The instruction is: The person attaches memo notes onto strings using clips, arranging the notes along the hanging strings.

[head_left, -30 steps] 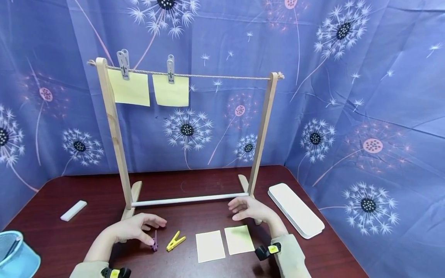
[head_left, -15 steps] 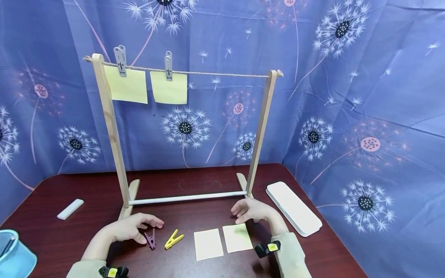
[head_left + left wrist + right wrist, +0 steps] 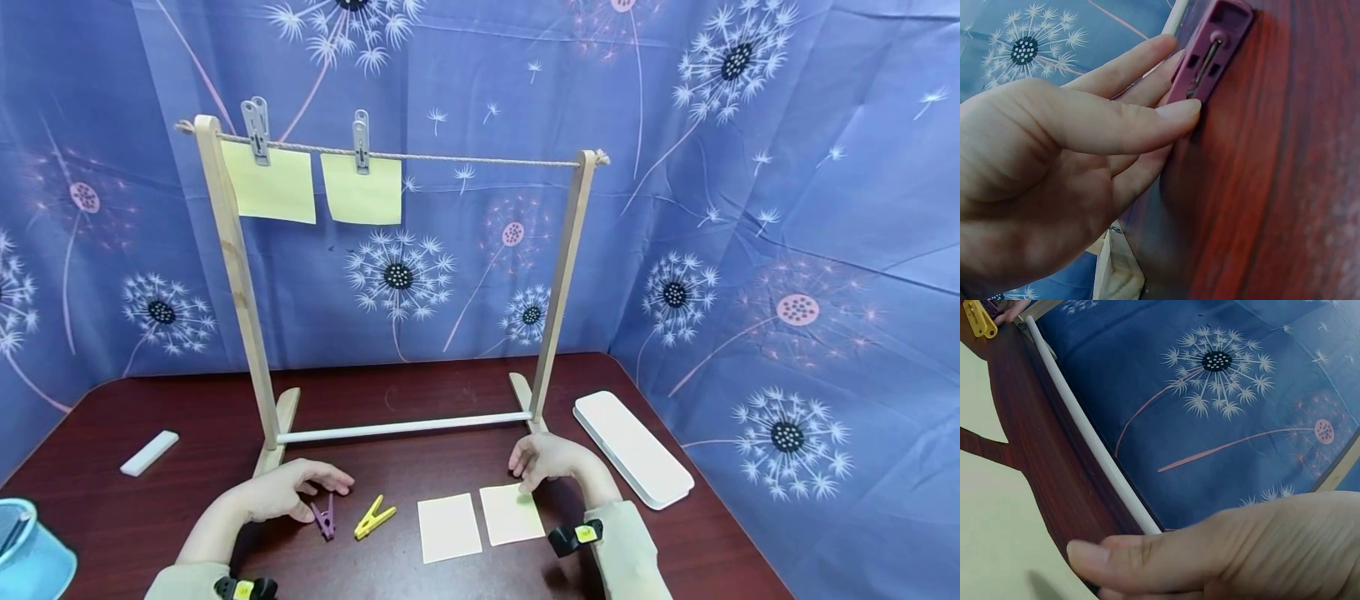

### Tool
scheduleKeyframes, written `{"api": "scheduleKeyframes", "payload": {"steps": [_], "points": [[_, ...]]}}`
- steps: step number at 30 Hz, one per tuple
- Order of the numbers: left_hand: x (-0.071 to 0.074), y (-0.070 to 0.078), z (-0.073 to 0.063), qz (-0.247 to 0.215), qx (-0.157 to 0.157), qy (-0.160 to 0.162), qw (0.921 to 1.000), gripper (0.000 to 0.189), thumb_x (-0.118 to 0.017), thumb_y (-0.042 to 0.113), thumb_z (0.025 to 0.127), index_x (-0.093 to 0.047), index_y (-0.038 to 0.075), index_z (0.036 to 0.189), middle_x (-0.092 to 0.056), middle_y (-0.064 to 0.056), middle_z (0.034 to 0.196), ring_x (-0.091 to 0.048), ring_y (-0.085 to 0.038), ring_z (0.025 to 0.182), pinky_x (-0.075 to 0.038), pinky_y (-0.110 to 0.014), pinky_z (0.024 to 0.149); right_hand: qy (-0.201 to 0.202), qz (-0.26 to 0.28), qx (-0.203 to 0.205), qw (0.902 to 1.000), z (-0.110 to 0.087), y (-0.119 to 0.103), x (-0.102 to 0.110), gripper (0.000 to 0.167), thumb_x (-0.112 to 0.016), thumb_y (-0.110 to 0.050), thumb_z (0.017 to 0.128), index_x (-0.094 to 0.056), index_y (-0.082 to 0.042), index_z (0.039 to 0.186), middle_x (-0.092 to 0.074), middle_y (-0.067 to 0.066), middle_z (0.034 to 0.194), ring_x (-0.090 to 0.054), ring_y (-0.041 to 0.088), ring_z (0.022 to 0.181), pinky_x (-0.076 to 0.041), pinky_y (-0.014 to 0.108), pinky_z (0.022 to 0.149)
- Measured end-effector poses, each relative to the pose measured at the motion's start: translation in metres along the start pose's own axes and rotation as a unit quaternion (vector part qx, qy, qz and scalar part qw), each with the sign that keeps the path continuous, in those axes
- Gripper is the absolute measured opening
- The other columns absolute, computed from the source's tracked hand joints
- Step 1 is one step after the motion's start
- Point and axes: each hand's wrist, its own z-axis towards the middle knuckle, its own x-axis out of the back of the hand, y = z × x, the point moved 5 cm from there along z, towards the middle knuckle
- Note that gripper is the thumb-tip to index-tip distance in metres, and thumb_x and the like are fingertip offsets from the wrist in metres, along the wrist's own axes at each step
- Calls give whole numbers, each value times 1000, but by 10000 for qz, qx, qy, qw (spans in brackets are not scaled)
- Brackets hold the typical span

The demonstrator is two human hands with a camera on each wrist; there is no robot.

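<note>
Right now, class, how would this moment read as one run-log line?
left hand: at purple clothespin | right hand: at rightmost loose note | yellow clothespin: on table | rope: two clipped notes

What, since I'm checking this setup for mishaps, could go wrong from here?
The left hand is right at the purple clothespin, so a clumsy move might push it toward the nearby yellow clothespin.

The right hand is at the far edge of the right-hand note; fumbling could crease it.

That hand is also close to the wooden frame; a bump might sway the hanging sheets, each held by one gray clip.
</note>
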Motion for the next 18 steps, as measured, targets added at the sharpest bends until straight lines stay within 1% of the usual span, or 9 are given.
{"api": "scheduleKeyframes", "payload": {"steps": [3, 7, 13, 18], "points": [[0, -1, 0, 14, -16, -3, 10000, 60, -66, -8, 68, -56, -7, 128, -65, -22, 120, -55, 4, 111, -44, -22, 88, 13, -237, -18, 9997, -1, -2, -2, 29, -78, 14, 67, -62, 11, 91, -65, 14, 81, -56, 10, 71, -47, 20, 63], [1, -1, 1, -3, 34, 42, 10000, 59, -69, -5, 69, -57, -7, 127, -66, -22, 118, -56, 3, 110, -45, -22, 88, 84, -459, -58, 9989, -1, -3, -4, 31, -79, 16, 64, -61, 9, 88, -61, 9, 74, -52, 8, 66, -45, 20, 61], [1, -2, 2, 25, 120, 118, 9999, 54, -75, 4, 73, -59, -7, 124, -67, -21, 115, -57, 3, 106, -45, -24, 85, 197, -800, -35, 9966, -2, -5, -7, 33, -81, 18, 59, -59, 9, 83, -59, 8, 70, -50, 7, 63, -43, 18, 58], [2, -1, 3, 97, 104, 208, 9997, 53, -76, 9, 76, -60, -8, 123, -68, -21, 112, -56, 3, 103, -46, -24, 84, 256, -1135, -4, 9932, 0, -7, -9, 34, -81, 18, 57, -58, 7, 79, -57, 6, 66, -49, 7, 61, -41, 18, 56]]}}
